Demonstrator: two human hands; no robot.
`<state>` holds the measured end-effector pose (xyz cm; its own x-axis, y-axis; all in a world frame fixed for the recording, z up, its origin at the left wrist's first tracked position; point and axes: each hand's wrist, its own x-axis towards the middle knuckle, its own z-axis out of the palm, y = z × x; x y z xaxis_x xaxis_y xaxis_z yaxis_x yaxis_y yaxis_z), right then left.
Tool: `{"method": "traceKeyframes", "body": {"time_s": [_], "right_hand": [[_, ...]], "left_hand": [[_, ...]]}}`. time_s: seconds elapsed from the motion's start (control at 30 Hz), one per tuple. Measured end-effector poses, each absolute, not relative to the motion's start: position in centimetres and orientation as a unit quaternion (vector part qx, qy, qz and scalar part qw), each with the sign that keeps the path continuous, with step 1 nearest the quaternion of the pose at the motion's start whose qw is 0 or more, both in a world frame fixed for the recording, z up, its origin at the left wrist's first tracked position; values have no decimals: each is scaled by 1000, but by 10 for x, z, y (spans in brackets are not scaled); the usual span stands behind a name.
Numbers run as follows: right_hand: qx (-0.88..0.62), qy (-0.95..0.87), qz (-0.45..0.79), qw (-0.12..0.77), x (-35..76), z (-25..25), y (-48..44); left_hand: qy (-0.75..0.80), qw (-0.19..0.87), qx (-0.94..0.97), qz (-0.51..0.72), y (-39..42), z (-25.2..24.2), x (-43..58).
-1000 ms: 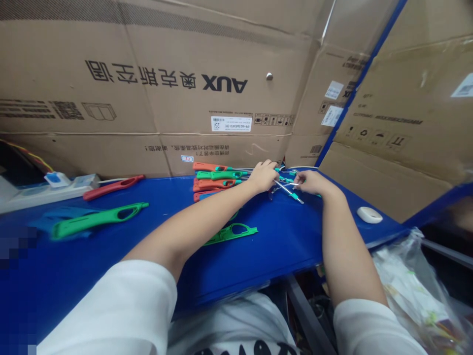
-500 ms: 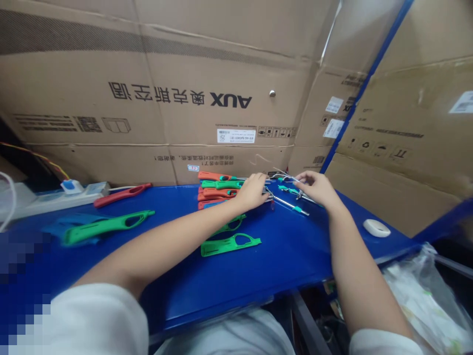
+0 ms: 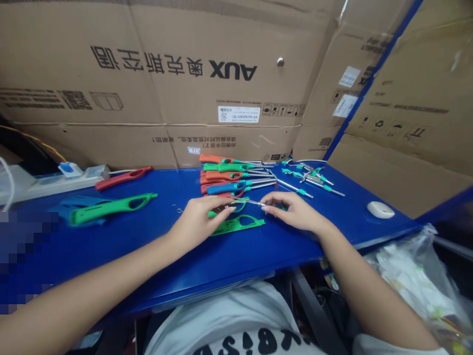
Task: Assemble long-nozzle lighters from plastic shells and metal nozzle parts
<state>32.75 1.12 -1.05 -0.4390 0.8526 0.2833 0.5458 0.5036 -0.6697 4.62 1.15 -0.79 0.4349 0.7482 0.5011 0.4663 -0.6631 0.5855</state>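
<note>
My left hand (image 3: 202,217) and my right hand (image 3: 290,209) face each other above the front of the table. A thin silvery wire-like piece (image 3: 247,201) runs between their fingertips, each hand pinching one end; its exact shape is blurred. Below and behind it lies a green lighter-shaped plastic shell (image 3: 240,224), partly covered by my left hand. Just beyond my hands, several long-nosed lighters lie side by side, among them an orange one (image 3: 216,159), a green one (image 3: 221,167) and a blue one (image 3: 225,187), their metal tubes pointing right.
Loose metal tubes with teal fittings (image 3: 312,175) lie in a heap at the right back. A white oval object (image 3: 380,210) sits farther right. At left are a green shell (image 3: 114,208), a red shell (image 3: 123,178) and a power strip (image 3: 94,175). Cardboard (image 3: 166,98) walls the back.
Both hands have come back from the lighters and tubes toward me. They now meet over the green shell, with the thin piece held between them. The view has tilted down slightly.
</note>
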Motion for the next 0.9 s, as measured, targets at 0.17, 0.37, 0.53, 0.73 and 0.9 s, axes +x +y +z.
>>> {"method": "traceKeyframes", "body": {"time_s": [0.17, 0.37, 0.53, 0.73, 0.9], "right_hand": [[-396, -837, 257, 278, 324, -14, 6], [-395, -844, 230, 279, 324, -18, 6], [-409, -841, 208, 286, 324, -20, 7], [-455, -812, 199, 306, 325, -20, 7], [-461, -808, 198, 308, 327, -19, 6]], "left_hand": [[392, 203, 814, 377, 16, -18, 41], [428, 347, 739, 388, 22, -28, 44], [426, 327, 754, 378, 20, -27, 44], [405, 320, 774, 366, 19, -27, 44], [393, 365, 762, 363, 21, -29, 43]]}}
